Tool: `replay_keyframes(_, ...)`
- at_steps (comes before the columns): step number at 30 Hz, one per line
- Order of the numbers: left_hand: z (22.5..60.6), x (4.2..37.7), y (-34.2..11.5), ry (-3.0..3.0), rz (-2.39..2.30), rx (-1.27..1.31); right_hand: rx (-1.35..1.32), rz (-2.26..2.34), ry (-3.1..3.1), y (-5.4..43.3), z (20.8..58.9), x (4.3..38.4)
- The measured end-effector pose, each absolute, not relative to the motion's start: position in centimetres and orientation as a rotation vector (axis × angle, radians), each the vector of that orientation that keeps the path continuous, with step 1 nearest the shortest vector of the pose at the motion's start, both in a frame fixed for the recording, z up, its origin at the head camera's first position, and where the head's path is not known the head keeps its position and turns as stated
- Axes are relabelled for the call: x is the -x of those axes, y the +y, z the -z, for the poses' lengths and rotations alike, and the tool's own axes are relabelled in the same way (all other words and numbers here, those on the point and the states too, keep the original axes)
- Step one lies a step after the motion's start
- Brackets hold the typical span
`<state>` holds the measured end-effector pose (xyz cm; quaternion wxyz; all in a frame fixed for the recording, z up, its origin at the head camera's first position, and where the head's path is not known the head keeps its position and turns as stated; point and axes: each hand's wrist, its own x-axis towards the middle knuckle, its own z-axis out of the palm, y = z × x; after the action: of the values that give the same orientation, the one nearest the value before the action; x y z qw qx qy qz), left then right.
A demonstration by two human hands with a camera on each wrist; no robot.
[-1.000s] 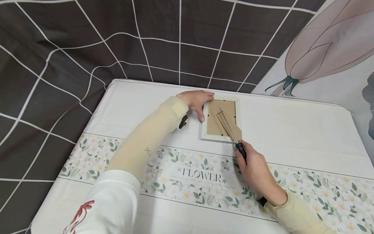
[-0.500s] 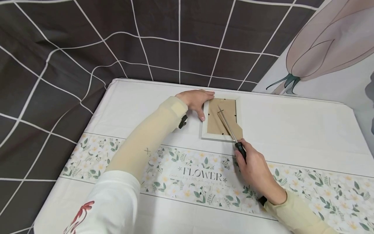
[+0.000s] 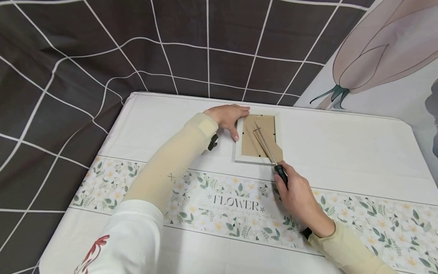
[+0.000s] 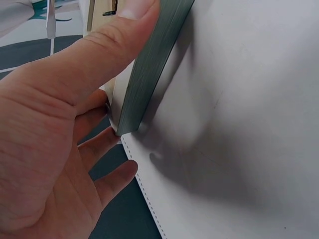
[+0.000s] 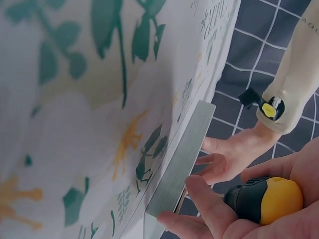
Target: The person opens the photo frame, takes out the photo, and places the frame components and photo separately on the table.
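Observation:
A white picture frame lies face down, showing its brown backing board and small black metal tabs along the inner edge. My left hand spreads over the frame's far left corner, thumb on the left side. In the left wrist view the thumb rests on the frame's edge and the other fingers extend past its corner. My right hand grips the black and yellow handle of a screwdriver. Its metal shaft slants over the backing board, the tip near the upper middle. Whether the tip touches is unclear.
A brown easel stand lies on the backing, its corner reaching over the frame's near right edge. A white tablecloth with a floral band covers the table. A dark gridded curtain hangs behind its far edge.
The screwdriver's tip has shifted very slightly up and left over the backing board. Both hands keep their holds, and the frame stays in place.

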<state>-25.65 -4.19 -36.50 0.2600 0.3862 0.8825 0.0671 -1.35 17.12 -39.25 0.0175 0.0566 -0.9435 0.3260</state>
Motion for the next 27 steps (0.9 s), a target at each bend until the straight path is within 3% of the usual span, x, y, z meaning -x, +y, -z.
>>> replay_keyframes(27, 36.2, 24.2, -4.8, 2.458, -0.067, -0.991, -0.163, -1.062, -2.937, 18.6, 39.3, 2.8)
